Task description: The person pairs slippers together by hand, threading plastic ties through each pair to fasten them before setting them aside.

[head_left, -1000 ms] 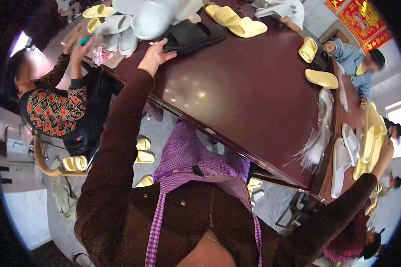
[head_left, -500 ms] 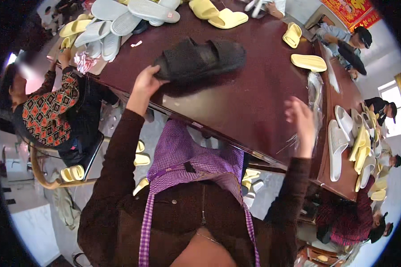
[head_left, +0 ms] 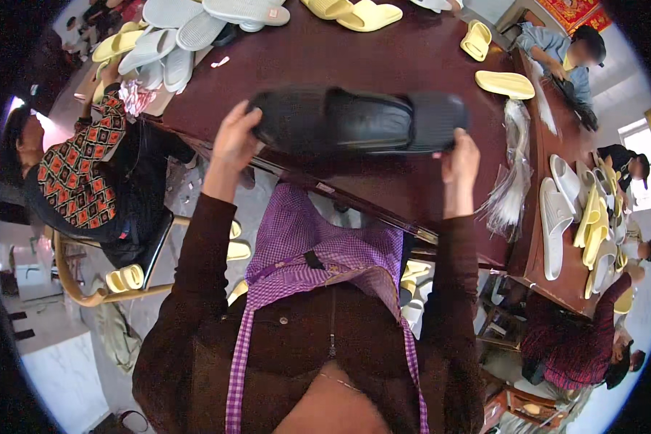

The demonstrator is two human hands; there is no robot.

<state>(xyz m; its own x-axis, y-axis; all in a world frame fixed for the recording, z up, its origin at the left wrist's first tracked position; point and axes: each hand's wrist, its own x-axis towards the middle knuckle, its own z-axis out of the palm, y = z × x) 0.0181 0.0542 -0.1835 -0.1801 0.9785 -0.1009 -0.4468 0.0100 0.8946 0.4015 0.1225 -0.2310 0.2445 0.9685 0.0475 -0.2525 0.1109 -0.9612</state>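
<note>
Both hands pinch the pair of black rubber slippers [head_left: 354, 121] over the dark wooden table's [head_left: 383, 50] near edge: left hand [head_left: 233, 139], right hand [head_left: 461, 159]; best kept level

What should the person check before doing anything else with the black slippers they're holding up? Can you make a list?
1. Left hand has hold of one end of the black slippers: ok.
2. Right hand has hold of the other end: ok.
3. Slippers lifted off the dark table: ok.
4. Both slippers lined up as a matching pair: cannot tell, they are blurred.
5. Bare table under the slippers for setting them down: ok.
6. Clear plastic bags close by the right hand: ok, they lie on the table beside it.
</note>
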